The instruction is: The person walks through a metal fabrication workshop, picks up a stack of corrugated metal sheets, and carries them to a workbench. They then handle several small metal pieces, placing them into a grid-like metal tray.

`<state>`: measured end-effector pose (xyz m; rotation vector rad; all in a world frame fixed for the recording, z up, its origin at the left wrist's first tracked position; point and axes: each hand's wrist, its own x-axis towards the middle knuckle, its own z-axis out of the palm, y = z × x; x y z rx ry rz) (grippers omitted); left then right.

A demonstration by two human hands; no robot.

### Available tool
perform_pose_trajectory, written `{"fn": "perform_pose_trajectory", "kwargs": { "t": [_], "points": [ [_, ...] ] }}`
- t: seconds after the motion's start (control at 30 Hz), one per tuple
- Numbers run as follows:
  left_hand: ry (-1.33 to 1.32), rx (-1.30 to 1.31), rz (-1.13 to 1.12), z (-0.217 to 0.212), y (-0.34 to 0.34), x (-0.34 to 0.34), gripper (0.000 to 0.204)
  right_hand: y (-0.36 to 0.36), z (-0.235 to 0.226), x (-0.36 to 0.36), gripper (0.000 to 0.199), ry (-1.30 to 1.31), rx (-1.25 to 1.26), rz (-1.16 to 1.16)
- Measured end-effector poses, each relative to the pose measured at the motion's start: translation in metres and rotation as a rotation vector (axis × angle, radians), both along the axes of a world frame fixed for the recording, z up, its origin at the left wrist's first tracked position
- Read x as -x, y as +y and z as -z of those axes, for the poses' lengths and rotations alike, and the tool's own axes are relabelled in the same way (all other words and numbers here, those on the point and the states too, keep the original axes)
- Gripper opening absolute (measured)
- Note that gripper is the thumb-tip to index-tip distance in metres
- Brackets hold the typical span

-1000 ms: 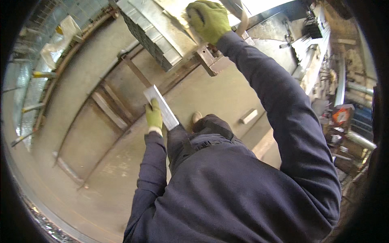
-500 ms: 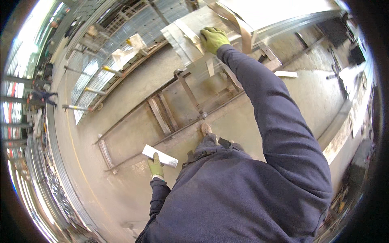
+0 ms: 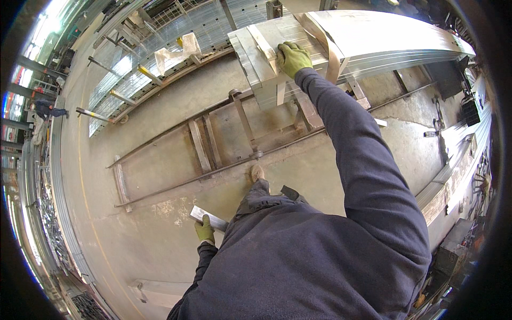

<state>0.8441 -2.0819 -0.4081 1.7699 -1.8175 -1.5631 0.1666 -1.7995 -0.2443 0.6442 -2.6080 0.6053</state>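
My left hand (image 3: 205, 230), in a yellow-green glove, is closed around a short, silvery metal bar (image 3: 210, 217) low beside my body. My right arm stretches forward, and my gloved right hand (image 3: 294, 58) rests on top of a bundle of long, shiny metal profiles (image 3: 384, 33). Its fingers are slightly bent and apart, touching the bundle beside a pale flat strip (image 3: 262, 44) that lies across the end. Another pale piece (image 3: 280, 93) hangs at the bundle's side below that hand. A tan band (image 3: 323, 42) wraps over the bundle to the right of the hand.
A low, rusty steel frame with crossbars (image 3: 198, 144) lies on the floor under the bundle. At back left stands a rack of metal sheets (image 3: 114, 80) with yellow-tipped posts (image 3: 124, 97). Long stock (image 3: 448, 186) lies at right. A distant person (image 3: 49, 109) bends at far left.
My view has shifted, showing more of the bundle's length. My right hand stays on the bundle by the strip. My left hand still holds the bar, now closer against my body.
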Motion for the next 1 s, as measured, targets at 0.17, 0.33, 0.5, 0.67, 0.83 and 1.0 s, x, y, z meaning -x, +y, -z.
{"fn": "perform_pose_trajectory", "kwargs": {
  "t": [0.17, 0.33, 0.5, 0.67, 0.83, 1.0],
  "points": [
    [0.051, 0.041, 0.033, -0.011, -0.008, 0.024, 0.056, 0.001, -0.007, -0.004, 0.039, -0.042, -0.004, 0.012],
    [0.023, 0.085, 0.127, -0.022, -0.023, 0.062, 0.050, 0.003, -0.012, -0.007, 0.039, -0.038, 0.044, -0.030],
    [0.144, 0.234, 0.263, -0.055, -0.036, 0.096, 0.051, 0.005, -0.014, -0.004, 0.028, -0.014, 0.092, -0.110],
    [0.334, 0.257, 0.116, -0.103, -0.027, 0.095, 0.047, 0.008, -0.003, 0.000, 0.044, -0.131, 0.174, -0.065],
    [0.319, 0.230, -0.052, -0.127, -0.009, 0.052, 0.052, -0.013, 0.021, -0.077, 0.038, -0.014, 0.432, -0.045],
    [0.236, 0.126, -0.057, -0.137, 0.004, -0.001, 0.046, -0.057, 0.033, -0.267, 0.051, -0.279, 0.333, -0.446]
  ]
}}
